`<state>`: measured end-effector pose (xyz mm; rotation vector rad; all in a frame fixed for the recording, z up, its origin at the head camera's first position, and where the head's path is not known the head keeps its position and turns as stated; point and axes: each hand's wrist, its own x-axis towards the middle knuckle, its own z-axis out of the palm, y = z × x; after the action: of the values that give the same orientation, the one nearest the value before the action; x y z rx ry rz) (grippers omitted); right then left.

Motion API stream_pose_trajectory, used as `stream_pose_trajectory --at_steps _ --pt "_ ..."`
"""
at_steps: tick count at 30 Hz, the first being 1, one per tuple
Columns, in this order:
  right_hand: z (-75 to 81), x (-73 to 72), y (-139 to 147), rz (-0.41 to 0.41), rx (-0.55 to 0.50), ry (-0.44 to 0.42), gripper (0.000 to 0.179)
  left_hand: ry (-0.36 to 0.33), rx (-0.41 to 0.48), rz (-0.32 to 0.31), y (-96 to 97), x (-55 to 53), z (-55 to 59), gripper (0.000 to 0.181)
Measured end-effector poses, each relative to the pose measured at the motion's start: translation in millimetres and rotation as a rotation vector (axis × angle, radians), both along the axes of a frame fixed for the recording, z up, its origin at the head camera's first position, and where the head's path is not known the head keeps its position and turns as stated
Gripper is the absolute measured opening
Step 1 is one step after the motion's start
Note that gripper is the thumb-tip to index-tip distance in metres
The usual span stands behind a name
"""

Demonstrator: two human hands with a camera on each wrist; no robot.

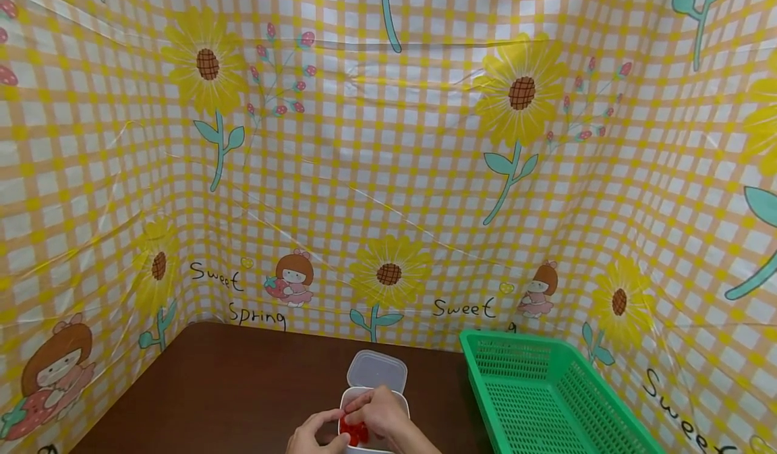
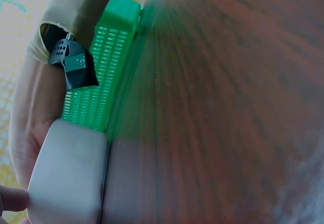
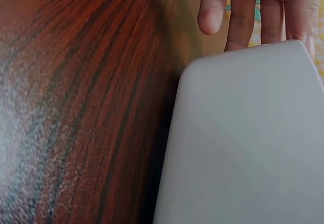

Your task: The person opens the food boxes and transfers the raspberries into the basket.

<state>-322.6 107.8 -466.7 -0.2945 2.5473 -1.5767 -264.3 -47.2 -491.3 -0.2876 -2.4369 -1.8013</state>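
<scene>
A small white plastic box [image 1: 371, 450] stands on the table with several red pieces [image 1: 355, 432] in it; their kind is too small to tell. My left hand [image 1: 315, 434] holds the box at its left side, index finger and thumb at the rim. Over the box my right hand [image 1: 382, 413] reaches in, fingers pointing left among the red pieces; whether they pinch one is hidden. In the left wrist view the box's wall [image 2: 71, 173] stands beside my left fingers [image 2: 12, 198]. The right wrist view shows the box's outer wall [image 3: 248, 133] with fingers [image 3: 240, 19] beyond it.
A clear lid [image 1: 378, 370] lies behind the box. To the right stands a green slatted basket [image 1: 476, 380]. The dark brown table [image 1: 255, 373] meets a checked, flower-printed sheet [image 1: 364, 171] at the back and sides. A small black camera [image 2: 76, 64] sits on the right wrist.
</scene>
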Motion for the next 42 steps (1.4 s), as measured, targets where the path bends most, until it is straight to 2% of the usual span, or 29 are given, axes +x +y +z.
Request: stream_pose_trajectory --at_steps 6,10,18,25,30,34,37,42 --pt "-3.4 -2.4 -0.5 -0.034 0.035 -0.020 0.005 0.018 0.024 0.003 0.8 -1.9 -6.3 0.044" --pt "-2.7 -2.3 -1.0 -0.052 0.058 -0.018 0.005 0.018 0.037 -0.016 0.4 -3.6 -8.1 0.046" --pt "-0.7 0.0 -3.0 -0.022 -0.002 0.006 0.006 0.037 0.034 -0.022 -1.4 -5.4 -9.6 0.045" --pt "-1.3 -0.5 -3.5 -0.006 0.021 0.060 0.006 0.034 0.039 -0.040 -2.0 -5.1 -7.1 0.045" --pt "1.8 -1.6 -2.7 -0.023 0.041 0.064 0.008 0.034 0.044 -0.037 -0.6 -6.9 -5.5 0.045" --pt "4.1 -1.8 -0.5 -0.014 0.039 0.067 0.008 -0.006 0.020 -0.023 0.4 -9.2 -5.1 0.047" --pt "4.5 -0.5 1.0 0.009 0.039 0.072 0.005 -0.021 0.009 -0.037 -0.2 -10.6 -7.3 0.050" --pt "5.5 0.7 0.2 0.024 0.060 0.073 0.006 0.010 0.004 -0.054 -3.0 -12.1 -9.7 0.050"
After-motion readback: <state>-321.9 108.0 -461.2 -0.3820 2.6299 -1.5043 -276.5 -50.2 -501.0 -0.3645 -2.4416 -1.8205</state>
